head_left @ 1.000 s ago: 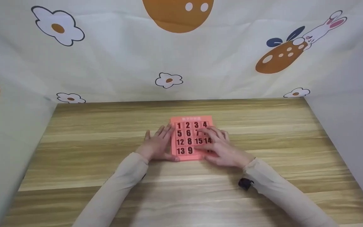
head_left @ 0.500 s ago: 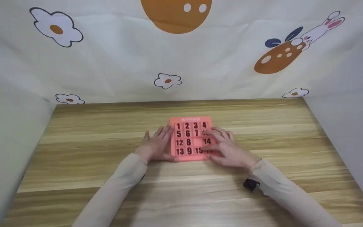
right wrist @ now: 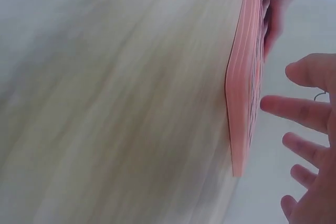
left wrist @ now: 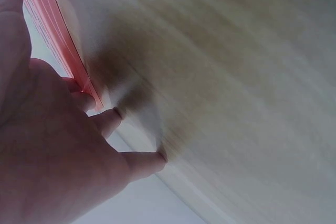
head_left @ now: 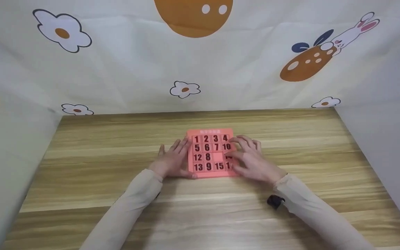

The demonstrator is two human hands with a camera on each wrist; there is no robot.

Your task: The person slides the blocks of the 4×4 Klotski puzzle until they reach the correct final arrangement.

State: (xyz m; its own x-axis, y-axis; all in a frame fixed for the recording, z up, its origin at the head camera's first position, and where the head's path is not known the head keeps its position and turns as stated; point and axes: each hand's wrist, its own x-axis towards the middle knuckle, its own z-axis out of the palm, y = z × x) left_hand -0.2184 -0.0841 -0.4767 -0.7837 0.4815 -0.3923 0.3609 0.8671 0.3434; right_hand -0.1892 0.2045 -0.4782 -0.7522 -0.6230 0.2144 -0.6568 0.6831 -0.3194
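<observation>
A pink number slide puzzle [head_left: 210,131] lies flat on the table, its open slot in the third row between tiles 8 and 14. My left hand [head_left: 172,161] rests along its left side, fingers straight against the frame, thumb at the lower left corner; the left wrist view shows the spread fingers beside the pink edge. Over the right column is my right hand [head_left: 257,165], fingers spread and slightly bent, partly hiding tile 14 [head_left: 228,157] and the bottom right tile. In the right wrist view, its fingertips hover close to the puzzle's face, with nothing held.
The wood-grain tabletop [head_left: 116,139] surrounds the puzzle. A cream curtain [head_left: 134,62] printed with flowers and a rabbit hangs behind it, and pale walls [head_left: 387,114] close off both sides. A dark strap-like item [head_left: 275,201] sits at the right wrist.
Tile 15 has slid down from the third row to the bottom row, moving the gap up. My right hand has drawn back rightward, uncovering tile 10. The left hand stays put.
</observation>
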